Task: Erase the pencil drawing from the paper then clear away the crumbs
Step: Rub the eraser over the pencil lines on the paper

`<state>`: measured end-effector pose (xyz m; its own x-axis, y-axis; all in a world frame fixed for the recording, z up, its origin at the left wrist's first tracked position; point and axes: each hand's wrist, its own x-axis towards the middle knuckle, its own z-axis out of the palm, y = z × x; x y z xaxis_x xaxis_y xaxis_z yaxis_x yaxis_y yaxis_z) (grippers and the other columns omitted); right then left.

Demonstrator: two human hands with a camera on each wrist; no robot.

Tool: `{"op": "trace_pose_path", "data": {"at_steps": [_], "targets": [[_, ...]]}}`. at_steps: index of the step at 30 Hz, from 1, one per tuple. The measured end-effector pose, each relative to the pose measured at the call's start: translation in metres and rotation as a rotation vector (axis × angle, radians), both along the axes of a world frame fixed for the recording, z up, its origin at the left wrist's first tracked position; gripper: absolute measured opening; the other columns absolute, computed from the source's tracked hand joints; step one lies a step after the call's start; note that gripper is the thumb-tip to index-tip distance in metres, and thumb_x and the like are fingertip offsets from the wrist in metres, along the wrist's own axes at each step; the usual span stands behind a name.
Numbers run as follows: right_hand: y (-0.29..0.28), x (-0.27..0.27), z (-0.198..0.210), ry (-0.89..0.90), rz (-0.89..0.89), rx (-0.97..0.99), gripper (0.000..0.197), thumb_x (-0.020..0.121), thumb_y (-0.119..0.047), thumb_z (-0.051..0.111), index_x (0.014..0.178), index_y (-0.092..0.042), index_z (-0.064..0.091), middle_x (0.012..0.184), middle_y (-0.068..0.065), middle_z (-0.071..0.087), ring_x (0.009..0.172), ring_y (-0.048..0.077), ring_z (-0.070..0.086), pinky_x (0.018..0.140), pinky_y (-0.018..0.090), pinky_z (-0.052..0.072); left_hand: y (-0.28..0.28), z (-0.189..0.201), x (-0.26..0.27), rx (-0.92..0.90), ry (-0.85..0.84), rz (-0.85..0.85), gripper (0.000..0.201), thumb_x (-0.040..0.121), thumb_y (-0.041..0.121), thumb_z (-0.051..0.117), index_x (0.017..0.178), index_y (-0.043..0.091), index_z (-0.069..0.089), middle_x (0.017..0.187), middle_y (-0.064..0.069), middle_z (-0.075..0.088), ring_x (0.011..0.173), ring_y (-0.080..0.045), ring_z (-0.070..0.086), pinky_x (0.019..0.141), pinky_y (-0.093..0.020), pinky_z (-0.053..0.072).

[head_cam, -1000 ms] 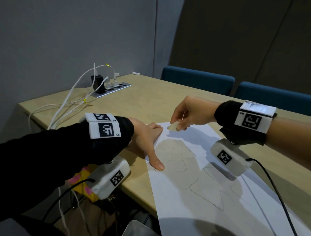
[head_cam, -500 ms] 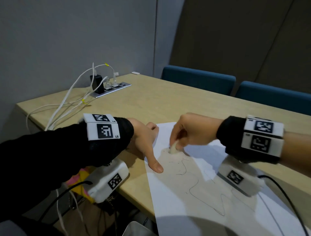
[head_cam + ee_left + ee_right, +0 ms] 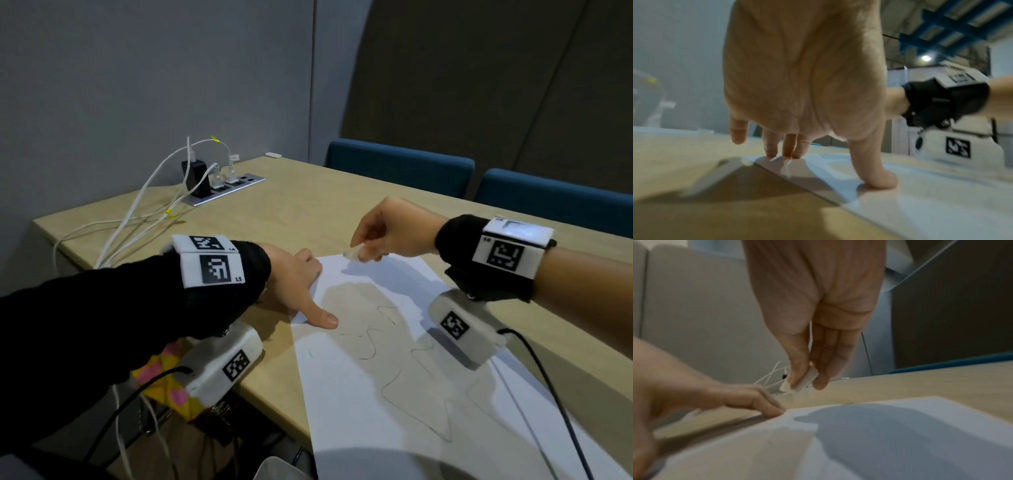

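Note:
A white sheet of paper (image 3: 394,411) lies on the wooden table with a wavy pencil line (image 3: 404,383) drawn across it. My left hand (image 3: 298,284) presses its spread fingertips and thumb on the sheet's left edge; the left wrist view shows my left hand (image 3: 807,97) with the thumb flat on the paper (image 3: 920,203). My right hand (image 3: 383,233) pinches a small white eraser (image 3: 354,254), lifted just above the paper's far edge. In the right wrist view the eraser (image 3: 803,382) sits between thumb and fingers of my right hand (image 3: 818,321), clear of the paper (image 3: 879,434).
A power strip (image 3: 226,188) with a black charger and white cables (image 3: 137,219) sits at the table's far left. Two blue chairs (image 3: 397,168) stand behind the table (image 3: 308,205). A pink and yellow cloth (image 3: 164,380) hangs below the near table edge.
My right hand rubbed the eraser down on the paper half a second ago, and now it has lifted back up towards the far edge. The left hand has stayed put.

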<state>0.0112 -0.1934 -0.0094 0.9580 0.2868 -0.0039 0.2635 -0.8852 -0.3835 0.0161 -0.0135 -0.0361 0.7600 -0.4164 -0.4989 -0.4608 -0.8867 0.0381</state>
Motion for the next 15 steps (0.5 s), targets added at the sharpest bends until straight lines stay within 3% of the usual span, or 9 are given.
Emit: {"op": "trace_pose_path", "data": {"at_steps": [4, 8, 12, 15], "targets": [[0.0, 0.012, -0.006, 0.062, -0.022, -0.104, 0.012, 0.08, -0.014, 0.072, 0.092, -0.014, 0.072, 0.079, 0.004, 0.071, 0.062, 0.009, 0.06, 0.069, 0.02, 0.05, -0.008, 0.0, 0.001, -0.017, -0.039, -0.019, 0.094, 0.08, 0.066, 0.054, 0.148, 0.016, 0.013, 0.144, 0.0, 0.019, 0.126, -0.024, 0.04, 0.106, -0.04, 0.037], [-0.003, 0.013, -0.005, 0.116, 0.008, -0.096, 0.008, 0.079, -0.014, 0.073, 0.084, -0.021, 0.071, 0.078, 0.002, 0.069, 0.063, 0.007, 0.057, 0.062, 0.014, 0.044, -0.01, 0.002, 0.004, -0.048, 0.002, -0.045, 0.092, 0.08, 0.062, 0.058, 0.149, 0.023, 0.012, 0.149, 0.007, 0.013, 0.131, -0.021, 0.036, 0.107, -0.039, 0.037], [-0.002, 0.015, -0.008, 0.121, 0.014, -0.105, 0.008, 0.08, -0.016, 0.072, 0.084, -0.023, 0.07, 0.08, 0.004, 0.071, 0.064, 0.007, 0.057, 0.066, 0.017, 0.045, -0.012, 0.002, 0.008, -0.031, -0.003, -0.073, 0.096, 0.079, 0.061, 0.059, 0.15, 0.019, 0.009, 0.153, 0.011, 0.01, 0.135, -0.018, 0.032, 0.11, -0.039, 0.033], [0.002, 0.013, -0.013, 0.134, 0.021, -0.126, 0.01, 0.08, -0.017, 0.072, 0.089, -0.021, 0.072, 0.069, -0.007, 0.066, 0.061, 0.001, 0.056, 0.062, 0.014, 0.042, -0.014, 0.003, 0.008, -0.011, -0.009, -0.091, 0.098, 0.08, 0.064, 0.056, 0.151, 0.018, 0.006, 0.155, 0.014, 0.002, 0.137, -0.016, 0.029, 0.111, -0.038, 0.031]]}}
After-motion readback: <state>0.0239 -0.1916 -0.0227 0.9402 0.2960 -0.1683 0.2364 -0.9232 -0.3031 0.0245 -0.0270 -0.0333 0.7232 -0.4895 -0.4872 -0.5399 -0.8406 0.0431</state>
